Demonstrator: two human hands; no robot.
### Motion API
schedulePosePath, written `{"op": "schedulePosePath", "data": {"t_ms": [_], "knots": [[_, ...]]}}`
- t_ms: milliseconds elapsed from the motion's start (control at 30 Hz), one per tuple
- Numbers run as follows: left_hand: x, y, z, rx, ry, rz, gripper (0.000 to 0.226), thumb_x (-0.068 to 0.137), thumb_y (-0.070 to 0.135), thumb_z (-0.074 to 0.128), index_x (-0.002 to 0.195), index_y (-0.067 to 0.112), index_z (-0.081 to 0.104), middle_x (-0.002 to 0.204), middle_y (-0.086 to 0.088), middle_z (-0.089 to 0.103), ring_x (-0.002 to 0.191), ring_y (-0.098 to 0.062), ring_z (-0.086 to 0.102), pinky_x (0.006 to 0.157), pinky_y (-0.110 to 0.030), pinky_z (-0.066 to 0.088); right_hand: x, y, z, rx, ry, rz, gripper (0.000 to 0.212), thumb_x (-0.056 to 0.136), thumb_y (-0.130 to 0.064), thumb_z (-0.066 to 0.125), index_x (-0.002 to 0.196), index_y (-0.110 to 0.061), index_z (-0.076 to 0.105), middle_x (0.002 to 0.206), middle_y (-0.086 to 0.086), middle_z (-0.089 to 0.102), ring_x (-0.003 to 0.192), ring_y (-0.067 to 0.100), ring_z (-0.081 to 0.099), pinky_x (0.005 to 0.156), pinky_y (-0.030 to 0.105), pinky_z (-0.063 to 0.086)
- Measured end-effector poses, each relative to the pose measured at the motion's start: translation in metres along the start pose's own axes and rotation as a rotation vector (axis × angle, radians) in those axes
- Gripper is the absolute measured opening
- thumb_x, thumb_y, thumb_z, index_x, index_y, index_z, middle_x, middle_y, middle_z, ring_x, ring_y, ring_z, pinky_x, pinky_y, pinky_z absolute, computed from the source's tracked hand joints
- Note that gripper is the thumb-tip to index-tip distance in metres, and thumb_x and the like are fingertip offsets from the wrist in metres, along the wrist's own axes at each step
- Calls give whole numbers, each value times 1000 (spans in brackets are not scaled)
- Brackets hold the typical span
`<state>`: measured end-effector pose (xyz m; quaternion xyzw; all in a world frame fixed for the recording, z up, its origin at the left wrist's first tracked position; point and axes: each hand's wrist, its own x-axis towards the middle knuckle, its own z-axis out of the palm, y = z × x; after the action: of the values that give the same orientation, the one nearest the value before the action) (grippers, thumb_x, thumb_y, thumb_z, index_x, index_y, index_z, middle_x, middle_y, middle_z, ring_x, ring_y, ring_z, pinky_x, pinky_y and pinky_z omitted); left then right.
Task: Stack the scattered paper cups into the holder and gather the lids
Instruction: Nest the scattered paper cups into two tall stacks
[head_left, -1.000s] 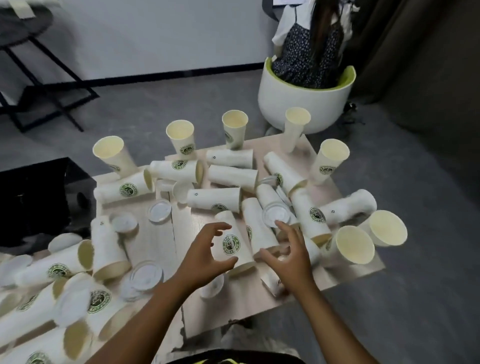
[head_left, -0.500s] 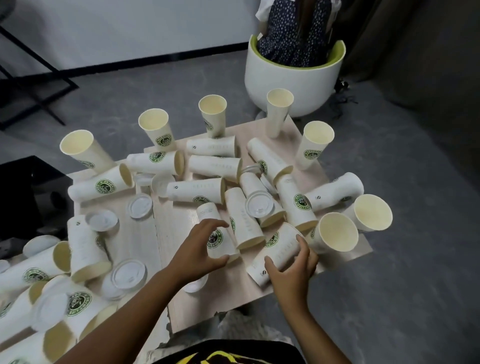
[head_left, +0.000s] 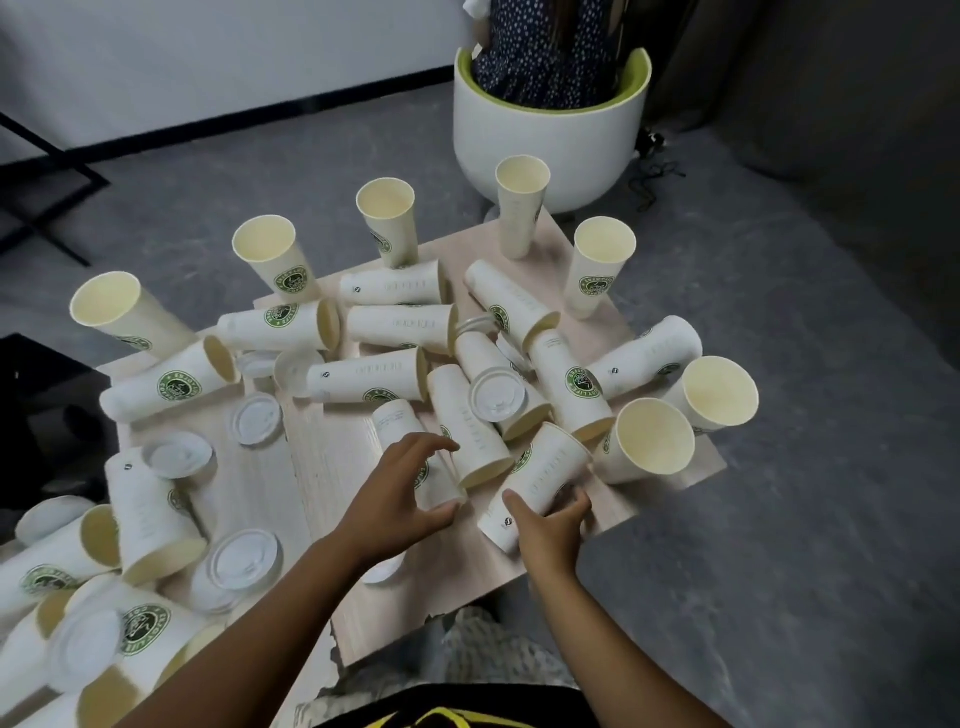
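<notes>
Many white paper cups with green logos cover a low wooden table (head_left: 332, 467); several stand upright at the back, most lie on their sides. My left hand (head_left: 397, 493) wraps a lying cup (head_left: 400, 421) near the table's front, thumb below and fingers over it. My right hand (head_left: 548, 525) grips the base end of another lying cup (head_left: 545, 467) at the front right edge. White plastic lids lie scattered: one lid (head_left: 496, 394) rests on top of cups, another lid (head_left: 257, 418) sits flat, and a larger lid (head_left: 241, 561) lies at the front left. No cup holder is visible.
A pile of lying cups (head_left: 140, 519) and lids fills the left side. A person sits in a white and green tub chair (head_left: 550, 130) just behind the table. A black stand (head_left: 47, 197) is at the far left. Grey carpet surrounds the table.
Both hands have come down from hovering onto cups: the left closed round the logo cup, the right took the cup at the front right by its base. The camera has tilted lower.
</notes>
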<state>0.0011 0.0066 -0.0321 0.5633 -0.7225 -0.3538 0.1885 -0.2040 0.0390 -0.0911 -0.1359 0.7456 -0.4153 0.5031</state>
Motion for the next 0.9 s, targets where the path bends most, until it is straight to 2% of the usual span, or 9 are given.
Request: {"op": "schedulePosePath", "data": {"t_ms": [133,200,333,400,500,600,700,800,900], "knots": [[-3,6,-1,-37,16,5,62,81,38,83,132,50,48,136,27,49,125,3,49,99,-17,41,-6,-2,0,54,-8,33,97,76,-6,86,153,-20,29,137,8,53,107,25,62,83,39,55],[-7,7,-1,-64,25,1,63,81,38,83,132,50,48,135,29,49,125,2,50,98,-19,43,-16,-3,-4,41,-38,11,97,77,-6,86,154,-22,29,134,8,57,109,25,64,80,38,57],[-14,11,-5,-195,76,-57,64,81,39,86,135,44,50,134,30,55,121,1,57,96,-20,49,-38,-4,-10,-11,-153,-153,88,76,1,84,147,-23,37,127,2,63,105,12,67,65,19,56],[-18,13,-8,-283,102,-103,66,80,36,88,135,41,51,132,26,59,118,-1,60,95,-23,52,-47,-6,-4,-70,-224,-257,84,74,-1,86,141,-27,42,128,-3,63,108,8,67,72,20,58],[-21,16,-14,-379,128,-160,73,76,35,91,135,43,49,130,23,61,116,-1,62,92,-23,55,-60,-12,13,-173,-367,-376,87,70,-13,90,141,-32,42,131,-9,61,115,7,64,83,21,58],[-25,13,-22,-440,188,-209,76,71,38,91,134,42,47,129,22,60,114,2,62,86,-19,57,-71,-15,33,-265,-490,-459,93,68,-16,90,145,-33,40,134,-12,60,118,8,63,86,22,58],[-36,2,-30,-481,269,-256,78,68,40,89,135,35,50,127,17,64,114,-3,64,84,-22,58,-77,-11,46,-337,-555,-526,92,68,-25,90,145,-40,41,136,-15,57,118,8,61,87,27,59],[-49,-11,-39,-511,332,-304,81,63,46,90,133,35,52,126,17,65,114,-3,64,87,-31,60,-74,0,49,-427,-520,-570,87,67,-41,87,141,-47,42,136,-15,51,121,6,54,96,33,55],[-61,-24,-48,-531,371,-343,88,57,49,90,134,34,50,126,18,64,112,2,64,91,-35,60,-65,14,49,-537,-359,-648,79,67,-49,86,135,-43,46,131,-22,45,126,8,48,104,39,49]]}}
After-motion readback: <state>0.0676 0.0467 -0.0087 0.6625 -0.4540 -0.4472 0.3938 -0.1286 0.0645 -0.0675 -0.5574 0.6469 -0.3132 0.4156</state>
